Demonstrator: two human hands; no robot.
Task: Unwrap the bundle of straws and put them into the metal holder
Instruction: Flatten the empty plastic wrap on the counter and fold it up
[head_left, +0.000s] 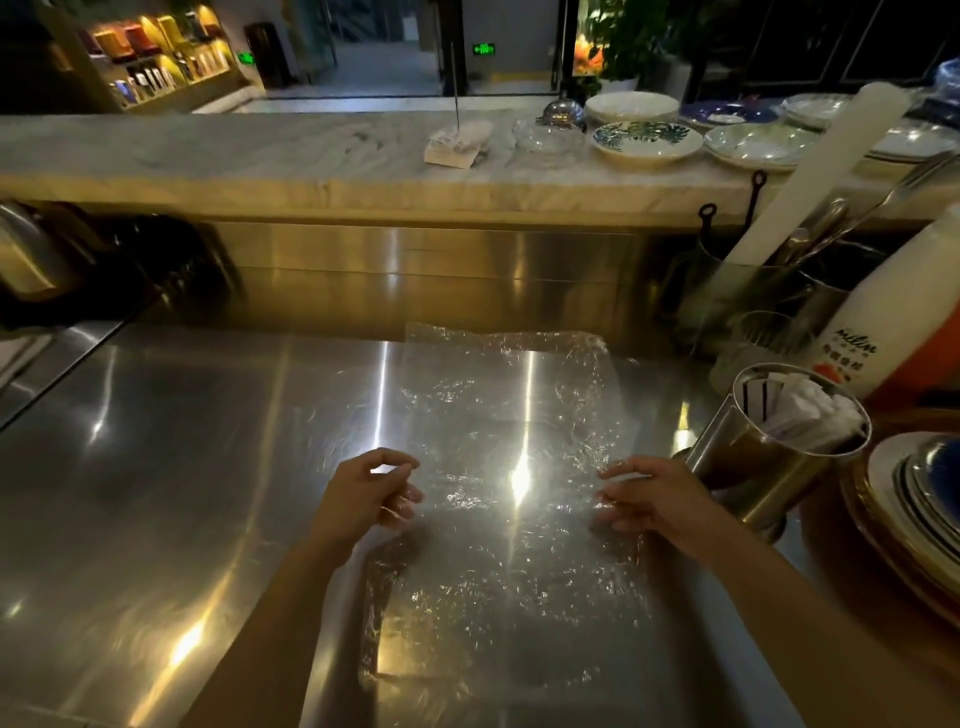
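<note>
A sheet of clear plastic wrap (498, 415) lies spread flat on the steel counter (182, 441). My left hand (371, 493) pinches its left edge between thumb and fingers. At the right edge, my right hand (647, 501) grips the wrap with curled fingers. The metal holder (769, 467) stands just right of my right hand, tilted in this wide view, with paper-wrapped straws (800, 408) inside it. No straws lie on the wrap.
A white bottle with an orange base (893, 322) stands behind the holder. Stacked plates (914, 499) sit at the right edge. A utensil container with a white roll (810, 182) is at back right. Plates (647, 140) and a receipt spike (454, 140) sit on the marble ledge.
</note>
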